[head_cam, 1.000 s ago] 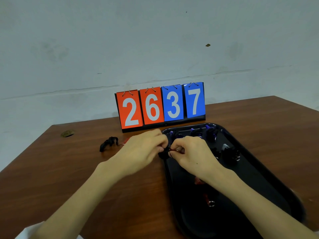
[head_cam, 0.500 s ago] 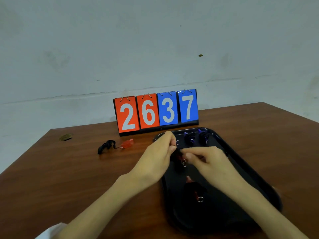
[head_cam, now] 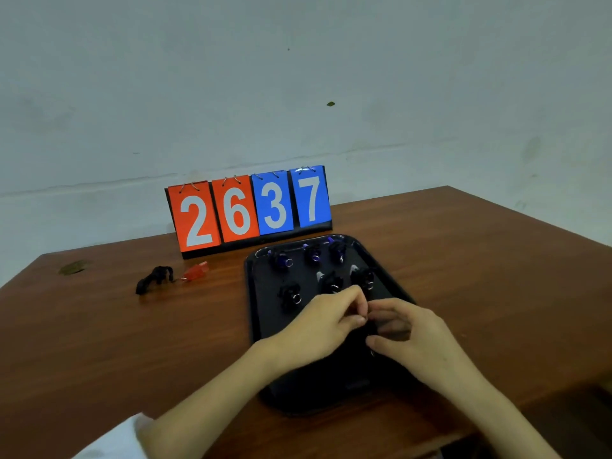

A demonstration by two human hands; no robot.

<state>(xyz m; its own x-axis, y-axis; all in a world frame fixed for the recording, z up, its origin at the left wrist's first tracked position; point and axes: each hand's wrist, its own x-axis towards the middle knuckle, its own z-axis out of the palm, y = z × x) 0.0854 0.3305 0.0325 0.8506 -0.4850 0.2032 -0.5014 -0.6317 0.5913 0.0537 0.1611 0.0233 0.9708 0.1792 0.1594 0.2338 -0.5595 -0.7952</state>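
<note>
Head view: small piece (head_cam: pixel 366 317) pinched over the tray (head_cam: pixel 256 303).
Held between left grip (head_cam: pixel 318 329) and right grip (head_cam: pixel 420 336), both closed on it with curled fingertips, above the tray's middle. Too small to name, long axis unreadable. Dead centre between the two grips, neither nearer. Just beyond the knuckles, rows of dark ringed bundles (head_cam: pixel 331 283). Well apart on the bench (head_cam: pixel 99 342), to the left, a red whistle (head_cam: pixel 196 271) with black cord.

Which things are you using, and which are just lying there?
In use: left hand, right hand, the small piece they pinch (mostly hidden), black tray, ringed pieces in it.
Lying about: red whistle with black cord, number board, both on the table.
</note>
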